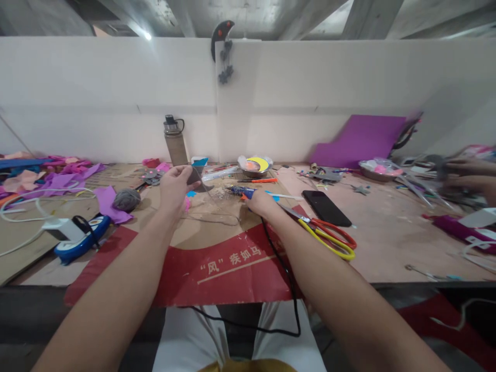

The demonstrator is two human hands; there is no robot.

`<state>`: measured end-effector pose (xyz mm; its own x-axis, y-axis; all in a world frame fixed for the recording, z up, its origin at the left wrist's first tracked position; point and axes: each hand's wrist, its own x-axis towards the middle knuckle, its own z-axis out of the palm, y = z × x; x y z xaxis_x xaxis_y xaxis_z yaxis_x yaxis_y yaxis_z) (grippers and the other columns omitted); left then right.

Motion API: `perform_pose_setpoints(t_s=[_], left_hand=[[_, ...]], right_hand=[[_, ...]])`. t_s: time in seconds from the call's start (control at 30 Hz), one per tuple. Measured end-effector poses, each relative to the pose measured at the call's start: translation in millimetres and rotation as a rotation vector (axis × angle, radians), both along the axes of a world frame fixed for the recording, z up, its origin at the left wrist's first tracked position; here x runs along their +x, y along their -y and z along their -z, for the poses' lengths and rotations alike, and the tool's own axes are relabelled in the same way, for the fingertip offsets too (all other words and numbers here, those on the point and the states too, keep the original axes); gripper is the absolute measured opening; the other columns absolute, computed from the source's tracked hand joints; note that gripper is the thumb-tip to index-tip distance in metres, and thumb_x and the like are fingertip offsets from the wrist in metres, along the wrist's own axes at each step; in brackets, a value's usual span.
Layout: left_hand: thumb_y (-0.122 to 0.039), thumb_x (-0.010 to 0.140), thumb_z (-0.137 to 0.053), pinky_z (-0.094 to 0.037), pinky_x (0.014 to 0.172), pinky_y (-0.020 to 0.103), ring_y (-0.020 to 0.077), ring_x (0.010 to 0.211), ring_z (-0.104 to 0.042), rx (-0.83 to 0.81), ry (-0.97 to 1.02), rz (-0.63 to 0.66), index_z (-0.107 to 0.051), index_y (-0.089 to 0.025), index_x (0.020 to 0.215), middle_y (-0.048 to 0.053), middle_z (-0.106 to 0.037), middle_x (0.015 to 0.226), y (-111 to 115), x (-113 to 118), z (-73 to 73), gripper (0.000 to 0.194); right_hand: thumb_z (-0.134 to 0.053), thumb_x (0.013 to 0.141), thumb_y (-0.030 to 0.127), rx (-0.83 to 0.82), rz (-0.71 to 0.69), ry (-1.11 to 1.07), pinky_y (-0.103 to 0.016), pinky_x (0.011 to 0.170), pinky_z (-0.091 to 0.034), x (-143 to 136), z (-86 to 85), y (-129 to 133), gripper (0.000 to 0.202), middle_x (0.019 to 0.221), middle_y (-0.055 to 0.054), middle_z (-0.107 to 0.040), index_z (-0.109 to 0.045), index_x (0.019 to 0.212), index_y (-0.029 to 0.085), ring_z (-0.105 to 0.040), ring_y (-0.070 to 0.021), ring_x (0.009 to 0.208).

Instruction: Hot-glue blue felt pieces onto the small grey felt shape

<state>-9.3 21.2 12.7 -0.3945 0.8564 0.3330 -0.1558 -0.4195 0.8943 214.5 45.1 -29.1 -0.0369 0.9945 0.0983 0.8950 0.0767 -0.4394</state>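
My left hand [177,185] pinches a dark grey felt piece [200,184] that looks curved, above the cardboard. Grey yarn [227,216] trails over the board near it. My right hand [260,203] is closed around a blue glue gun [248,193], whose tip points left toward the felt. Its black cord [282,266] runs down from that hand and over the table edge to my lap. Between the hands lie small scraps and fluff. The fingers of my right hand are mostly hidden behind its back.
Right of my right arm are scissors [329,238] and a phone [326,207]. Behind stand a bottle [176,142] and a bowl [242,166]. At left lie a grey yarn ball [126,200] and a blue power strip [83,240]. Another person's hand [468,178] is at far right.
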Motion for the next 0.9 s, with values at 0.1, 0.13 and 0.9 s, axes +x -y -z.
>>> perform_pose_setpoints(t_s=[0.1, 0.13, 0.9], left_hand=[[-0.033, 0.066, -0.072, -0.056, 0.057, 0.025, 0.0138, 0.068, -0.061, -0.009, -0.021, 0.000, -0.064, -0.015, 0.074, 0.002, -0.064, 0.074, 3, 4, 0.2, 0.021], [-0.033, 0.066, -0.072, -0.056, 0.057, 0.025, 0.0133, 0.068, -0.060, -0.012, -0.025, -0.002, -0.064, -0.015, 0.074, 0.002, -0.064, 0.074, 3, 4, 0.9, 0.021], [-0.027, 0.071, -0.068, -0.056, 0.062, 0.026, 0.0131, 0.069, -0.061, -0.013, -0.061, -0.082, -0.067, -0.014, 0.076, 0.004, -0.066, 0.076, -1, 6, 4.3, 0.014]], right_hand=[[-0.059, 0.081, 0.027, -0.065, 0.053, -0.268, -0.033, 0.068, -0.051, -2, 1.3, -2, 0.016, 0.079, -0.013, -0.069, -0.069, 0.084, 0.015, -0.067, -0.0247, 0.078], [-0.057, 0.082, 0.030, -0.074, 0.068, -0.348, -0.032, 0.062, -0.050, -2, -1.3, -1, 0.017, 0.074, -0.010, -0.067, -0.067, 0.083, 0.015, -0.065, -0.0228, 0.070], [-0.055, 0.087, 0.032, 0.324, -0.535, -0.920, -0.030, 0.060, -0.048, -43, -26.3, 49, 0.022, 0.091, -0.004, -0.063, -0.050, 0.105, 0.022, -0.053, -0.0138, 0.066]])
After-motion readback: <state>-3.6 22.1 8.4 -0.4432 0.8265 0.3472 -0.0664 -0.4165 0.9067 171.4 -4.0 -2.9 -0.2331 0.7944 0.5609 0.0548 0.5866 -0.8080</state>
